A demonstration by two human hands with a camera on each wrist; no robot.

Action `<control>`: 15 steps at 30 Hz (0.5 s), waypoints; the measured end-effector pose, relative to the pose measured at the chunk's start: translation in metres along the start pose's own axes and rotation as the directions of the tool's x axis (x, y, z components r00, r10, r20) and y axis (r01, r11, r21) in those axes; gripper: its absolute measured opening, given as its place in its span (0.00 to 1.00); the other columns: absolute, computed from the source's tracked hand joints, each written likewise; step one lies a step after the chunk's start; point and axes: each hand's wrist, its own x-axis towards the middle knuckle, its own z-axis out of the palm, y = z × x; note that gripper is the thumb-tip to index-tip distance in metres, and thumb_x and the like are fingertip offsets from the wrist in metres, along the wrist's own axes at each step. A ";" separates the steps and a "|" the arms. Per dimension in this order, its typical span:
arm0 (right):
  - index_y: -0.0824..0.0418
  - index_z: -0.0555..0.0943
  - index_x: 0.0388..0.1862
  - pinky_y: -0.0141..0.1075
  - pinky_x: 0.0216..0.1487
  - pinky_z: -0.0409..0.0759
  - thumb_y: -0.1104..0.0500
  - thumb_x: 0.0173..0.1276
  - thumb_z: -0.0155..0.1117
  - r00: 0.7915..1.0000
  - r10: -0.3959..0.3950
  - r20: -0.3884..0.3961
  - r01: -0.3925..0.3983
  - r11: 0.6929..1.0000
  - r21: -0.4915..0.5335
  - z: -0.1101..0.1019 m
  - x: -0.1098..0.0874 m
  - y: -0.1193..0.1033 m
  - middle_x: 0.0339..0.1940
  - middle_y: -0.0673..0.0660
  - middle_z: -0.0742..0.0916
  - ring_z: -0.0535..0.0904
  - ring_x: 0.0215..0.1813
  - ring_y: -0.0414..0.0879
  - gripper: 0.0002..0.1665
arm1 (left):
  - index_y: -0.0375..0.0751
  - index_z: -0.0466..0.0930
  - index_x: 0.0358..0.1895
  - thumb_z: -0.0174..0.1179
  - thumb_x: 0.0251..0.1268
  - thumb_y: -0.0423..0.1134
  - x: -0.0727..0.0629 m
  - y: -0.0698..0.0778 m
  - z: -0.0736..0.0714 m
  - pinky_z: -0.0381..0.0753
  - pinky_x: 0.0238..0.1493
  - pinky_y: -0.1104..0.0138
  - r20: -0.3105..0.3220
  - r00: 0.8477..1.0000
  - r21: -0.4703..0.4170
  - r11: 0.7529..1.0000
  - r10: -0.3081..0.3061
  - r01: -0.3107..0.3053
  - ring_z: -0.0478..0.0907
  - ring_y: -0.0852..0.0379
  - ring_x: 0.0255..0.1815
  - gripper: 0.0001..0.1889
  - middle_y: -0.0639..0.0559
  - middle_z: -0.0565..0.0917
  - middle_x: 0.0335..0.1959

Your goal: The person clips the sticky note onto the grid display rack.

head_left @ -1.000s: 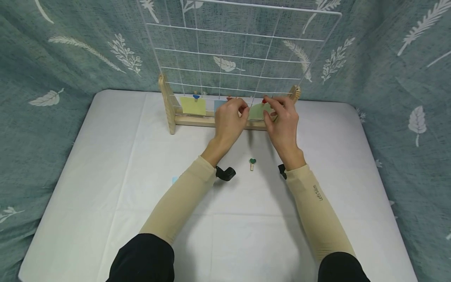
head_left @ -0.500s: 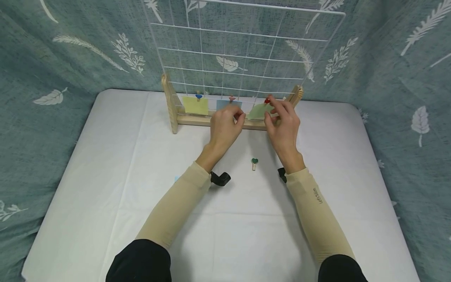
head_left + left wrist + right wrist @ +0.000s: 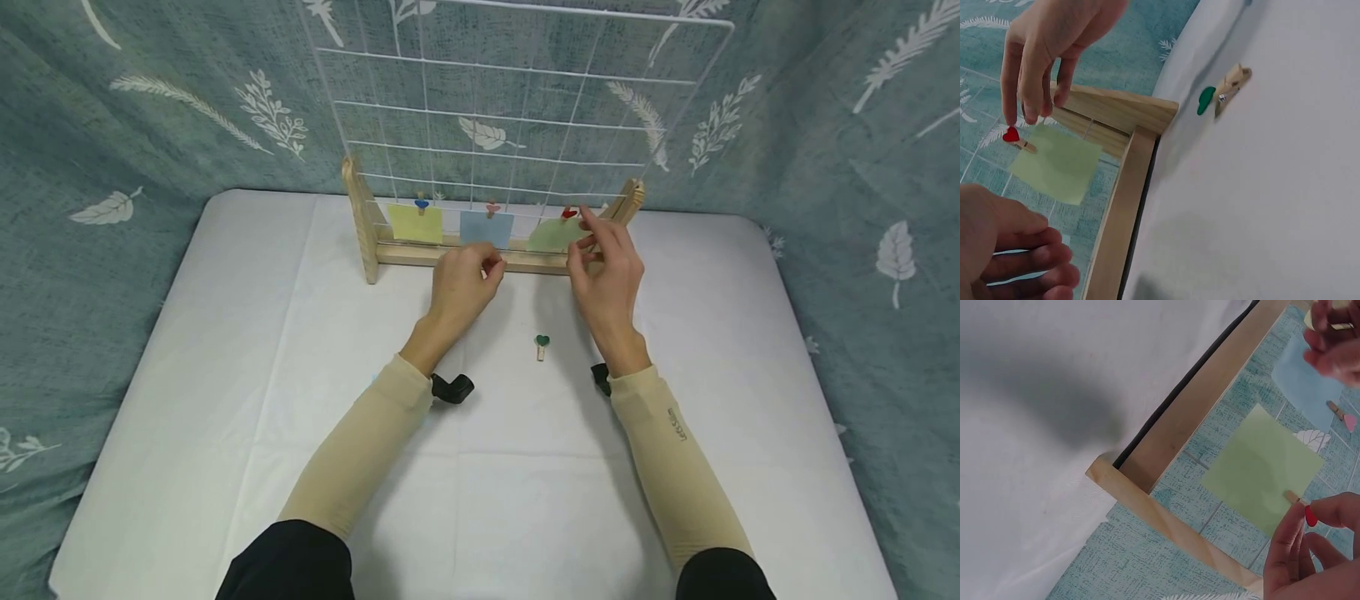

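A green paper note (image 3: 553, 236) hangs on the lower part of the white wire grid (image 3: 517, 121), held by a small wooden clothespin with a red heart (image 3: 1011, 134). My right hand (image 3: 609, 265) is at that clothespin, fingertips at the heart's edge; whether they touch it is unclear. A blue note (image 3: 486, 229) with a pink-heart clothespin (image 3: 492, 209) and a yellow note (image 3: 415, 224) with a blue-heart clothespin (image 3: 422, 202) hang to the left. Below the blue note, my left hand (image 3: 461, 285) is loosely curled and holds nothing.
On the white table (image 3: 480, 517) lies a wooden clothespin with a green heart (image 3: 542, 347), between the forearms. Wooden feet and a crossbar (image 3: 525, 263) support the grid at the table's back edge. Behind hangs a teal leaf-print curtain (image 3: 187, 142).
My left hand has moved left and toward me, away from the green note, uncovering the blue note. My right hand has shifted slightly right, and more of the red heart shows.
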 end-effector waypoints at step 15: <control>0.66 0.86 0.59 0.49 0.38 0.88 0.71 0.70 0.67 0.999 0.030 0.039 -0.032 0.998 0.052 -0.008 -0.025 0.000 0.48 0.63 0.89 0.88 0.43 0.53 0.19 | 0.42 0.91 0.37 0.67 0.72 0.39 -0.022 -0.037 -0.020 0.76 0.36 0.62 0.347 0.937 0.016 1.000 -0.025 0.021 0.78 0.55 0.30 0.07 0.52 0.86 0.28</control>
